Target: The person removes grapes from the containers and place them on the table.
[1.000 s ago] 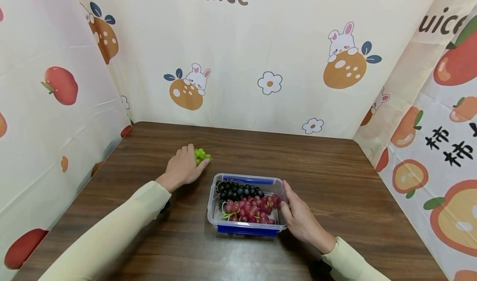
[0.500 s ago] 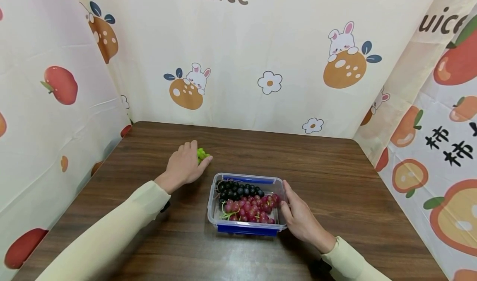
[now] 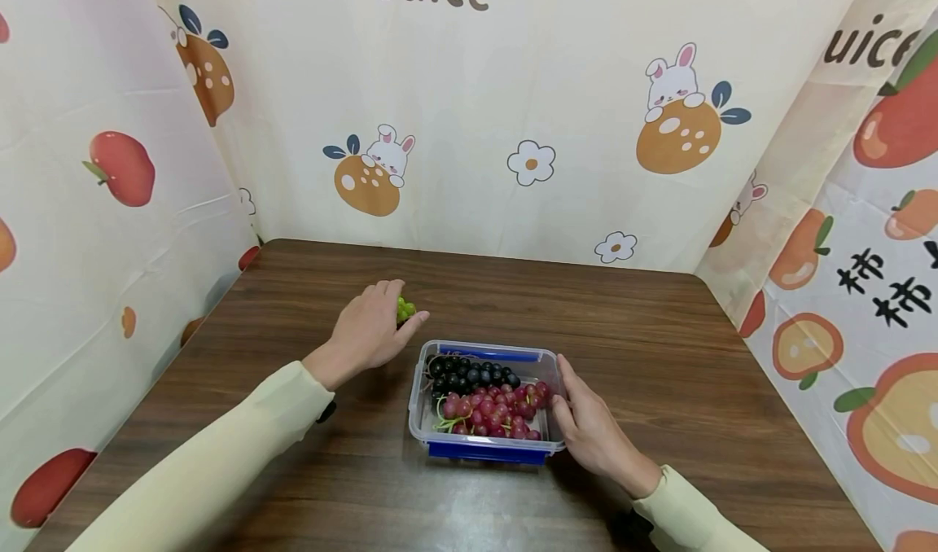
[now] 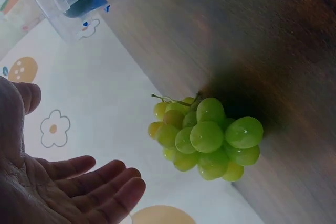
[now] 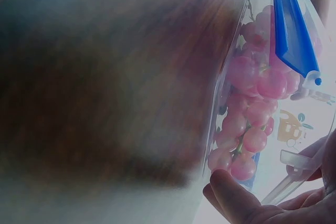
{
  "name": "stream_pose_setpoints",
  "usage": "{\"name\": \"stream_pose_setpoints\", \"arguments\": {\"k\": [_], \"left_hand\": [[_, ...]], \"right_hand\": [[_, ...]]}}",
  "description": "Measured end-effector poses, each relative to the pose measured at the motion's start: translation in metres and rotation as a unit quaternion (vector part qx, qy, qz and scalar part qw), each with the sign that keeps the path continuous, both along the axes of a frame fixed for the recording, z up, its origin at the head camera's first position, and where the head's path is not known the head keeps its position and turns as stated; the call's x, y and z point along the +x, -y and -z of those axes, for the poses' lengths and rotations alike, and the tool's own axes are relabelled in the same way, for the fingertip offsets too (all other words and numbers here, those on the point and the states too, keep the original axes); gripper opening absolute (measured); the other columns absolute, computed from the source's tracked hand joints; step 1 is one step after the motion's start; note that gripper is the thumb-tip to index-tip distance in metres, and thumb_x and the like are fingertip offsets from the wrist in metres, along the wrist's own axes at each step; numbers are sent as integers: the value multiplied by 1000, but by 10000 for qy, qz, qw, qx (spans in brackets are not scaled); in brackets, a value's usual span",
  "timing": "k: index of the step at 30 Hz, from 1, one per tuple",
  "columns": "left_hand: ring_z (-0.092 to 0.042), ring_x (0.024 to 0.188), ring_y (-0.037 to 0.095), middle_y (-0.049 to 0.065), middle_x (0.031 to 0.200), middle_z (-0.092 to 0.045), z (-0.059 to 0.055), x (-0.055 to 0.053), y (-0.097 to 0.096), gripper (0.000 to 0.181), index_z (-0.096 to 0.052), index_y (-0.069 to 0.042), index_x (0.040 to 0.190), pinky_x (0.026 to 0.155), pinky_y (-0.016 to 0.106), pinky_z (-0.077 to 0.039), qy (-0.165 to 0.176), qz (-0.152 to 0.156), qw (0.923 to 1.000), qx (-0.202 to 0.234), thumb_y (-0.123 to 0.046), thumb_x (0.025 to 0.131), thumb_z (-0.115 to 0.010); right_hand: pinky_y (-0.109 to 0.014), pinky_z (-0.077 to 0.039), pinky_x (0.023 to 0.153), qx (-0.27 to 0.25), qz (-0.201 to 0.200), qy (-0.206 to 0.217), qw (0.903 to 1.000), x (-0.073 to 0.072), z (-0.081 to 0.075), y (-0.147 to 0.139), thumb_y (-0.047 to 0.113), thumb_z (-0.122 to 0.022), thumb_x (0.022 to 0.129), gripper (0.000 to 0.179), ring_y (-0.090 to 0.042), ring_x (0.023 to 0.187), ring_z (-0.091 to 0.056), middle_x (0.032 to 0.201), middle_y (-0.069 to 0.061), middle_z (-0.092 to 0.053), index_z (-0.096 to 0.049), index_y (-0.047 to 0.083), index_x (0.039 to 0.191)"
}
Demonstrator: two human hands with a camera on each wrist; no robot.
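Observation:
A bunch of green grapes (image 3: 406,309) rests on the table, partly hidden by my left hand (image 3: 370,324) in the head view. The left wrist view shows that hand (image 4: 79,182) with its fingers extended and a gap between them and the green grapes (image 4: 207,140). Nearer to me is a clear lidless box (image 3: 484,448) with blue clips. Inside it, black grapes (image 3: 469,374) lie at the back and red grapes (image 3: 494,412) in front. My right hand (image 3: 597,430) rests against the box's right wall, with thumb and fingers touching it.
Brown wood-grain table (image 3: 623,316) surrounds the box. Printed curtains (image 3: 469,129) hang along the back and both sides, close to the table's edges.
My left hand has shifted slightly rightward over the green grapes, covering more of them. The right hand and the box have stayed in place.

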State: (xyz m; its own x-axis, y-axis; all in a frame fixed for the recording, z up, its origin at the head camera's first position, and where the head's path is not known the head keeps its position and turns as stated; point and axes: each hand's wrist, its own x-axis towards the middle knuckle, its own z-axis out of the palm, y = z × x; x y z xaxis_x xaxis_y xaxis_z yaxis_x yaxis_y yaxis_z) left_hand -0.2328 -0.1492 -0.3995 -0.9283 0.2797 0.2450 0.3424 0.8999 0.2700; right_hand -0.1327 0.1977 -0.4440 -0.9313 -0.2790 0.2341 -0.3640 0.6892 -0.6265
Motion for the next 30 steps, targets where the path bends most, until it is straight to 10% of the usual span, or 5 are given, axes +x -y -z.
{"name": "stream_pose_setpoints", "arguments": {"k": [30], "left_hand": [[-56,129,37,20,139,-60,-15,25,-19,69,-53,2,142,105,54,-46,-308,1052,9936,258,-53,101,-59]], "right_hand": [[-55,-35,110,1,7,-14,10000,1,-2,1,-2,-53,102,62,-39,142,-41,158,-29,-34,-25,-9,157]]}}
